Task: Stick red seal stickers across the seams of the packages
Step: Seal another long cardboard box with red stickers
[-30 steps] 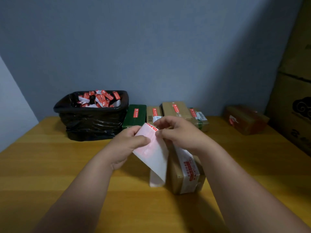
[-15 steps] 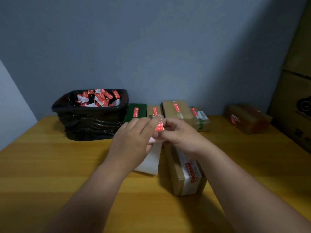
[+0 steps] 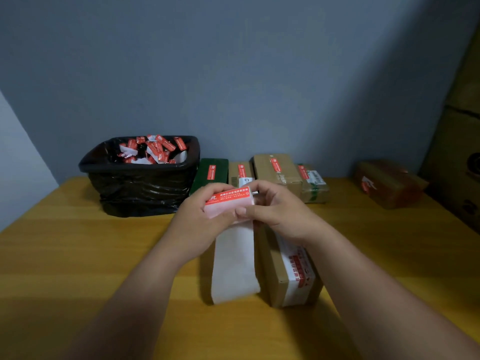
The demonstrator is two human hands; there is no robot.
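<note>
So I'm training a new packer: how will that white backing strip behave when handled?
The white backing strip is probably floppy: it hangs limp from the left hand and right hand, curling on the table. Likely very light. Its glossy look suggests slipperiness.

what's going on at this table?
A person is working a red seal sticker off a white backing strip, gripping it with the left hand and right hand. A cardboard package lies beneath on the wooden table. Four already-stickered packages line the wall beside a black-lined bin of scraps.
</note>
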